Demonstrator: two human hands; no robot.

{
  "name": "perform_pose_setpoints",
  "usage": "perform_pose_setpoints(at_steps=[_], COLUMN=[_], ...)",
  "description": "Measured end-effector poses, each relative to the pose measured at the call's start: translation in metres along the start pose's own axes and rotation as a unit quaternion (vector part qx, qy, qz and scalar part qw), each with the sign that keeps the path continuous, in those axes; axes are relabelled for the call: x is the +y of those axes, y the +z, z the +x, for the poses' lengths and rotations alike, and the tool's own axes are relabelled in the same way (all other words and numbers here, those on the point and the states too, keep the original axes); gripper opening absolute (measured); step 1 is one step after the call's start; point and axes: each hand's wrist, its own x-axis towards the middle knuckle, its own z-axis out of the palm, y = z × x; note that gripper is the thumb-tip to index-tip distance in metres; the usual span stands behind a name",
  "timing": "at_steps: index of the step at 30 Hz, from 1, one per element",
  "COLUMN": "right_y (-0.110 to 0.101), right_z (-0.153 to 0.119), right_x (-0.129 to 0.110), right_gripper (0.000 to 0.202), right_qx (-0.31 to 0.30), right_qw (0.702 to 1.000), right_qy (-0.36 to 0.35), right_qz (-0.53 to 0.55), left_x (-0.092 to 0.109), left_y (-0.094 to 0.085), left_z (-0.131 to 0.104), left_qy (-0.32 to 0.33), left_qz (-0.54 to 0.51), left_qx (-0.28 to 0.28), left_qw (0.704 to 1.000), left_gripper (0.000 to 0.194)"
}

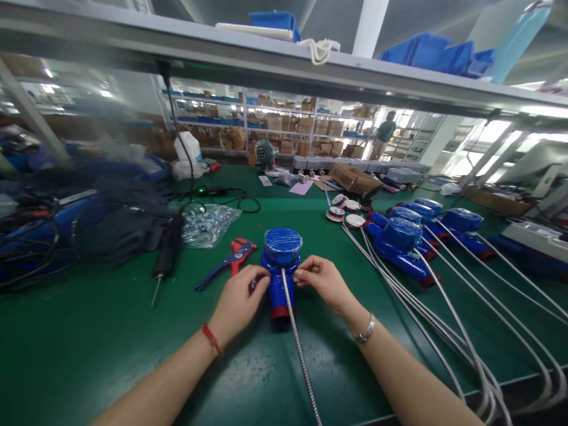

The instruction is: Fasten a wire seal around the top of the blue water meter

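In the head view a blue water meter (pixel 283 239) with film over its round cap stands in front of me. A ribbed metal conduit (pixel 296 343) comes out of its front and hangs down towards me. On the meter's left side, my left hand (pixel 242 293) has thumb and fingers pinched together. My right hand (pixel 323 281) is curled in a pinch at the opposite side. Whatever lies between the fingertips of either hand is too small to make out. Red-and-blue wire strippers (pixel 233 260) lie to the left of the meter.
Several more blue meters (pixel 403 236) with long conduits (pixel 399 290) lie to the right. On the left are a black electric screwdriver (pixel 167 248) and a plastic bag of small parts (pixel 208 225). Wire spools (pixel 339 207) and an open carton (pixel 355 177) sit further back, beneath a shelf (pixel 266 50).
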Motion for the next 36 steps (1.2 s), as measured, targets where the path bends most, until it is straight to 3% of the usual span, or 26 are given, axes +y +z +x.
perform_pose_setpoints(at_steps=[6,15,23,26,29,33,36], right_y=[0.005,0.008,0.011,0.011,0.008,-0.005,-0.022], right_z=[-0.001,-0.010,-0.006,-0.007,-0.005,-0.005,-0.031], right_x=[0.005,-0.010,-0.001,0.001,-0.004,-0.020,-0.025], right_gripper=[0.016,0.008,0.014,0.015,0.017,0.023,0.027], right_qx=[-0.003,0.004,-0.028,-0.029,-0.017,0.051,0.117], right_qw=[0.992,0.968,0.969,0.966,0.959,0.944,0.929], right_qy=[-0.080,-0.136,-0.126,-0.129,-0.140,-0.158,-0.163], right_qz=[-0.100,-0.209,-0.210,-0.222,-0.244,-0.285,-0.310], left_x=[0.007,0.008,0.009,0.006,0.002,0.000,0.002], left_y=[-0.005,-0.011,-0.016,-0.017,-0.016,-0.019,-0.022], left_z=[-0.001,-0.001,-0.002,-0.002,-0.001,-0.002,-0.007], left_qy=[-0.064,-0.049,-0.040,-0.051,-0.034,0.086,0.204], left_qz=[-0.079,-0.053,-0.046,-0.054,-0.034,0.089,0.153], left_qx=[-0.073,-0.070,-0.070,-0.044,0.021,0.157,0.220], left_qw=[0.992,0.995,0.996,0.996,0.999,0.980,0.941], left_gripper=[0.030,0.022,0.019,0.012,0.027,0.029,0.027])
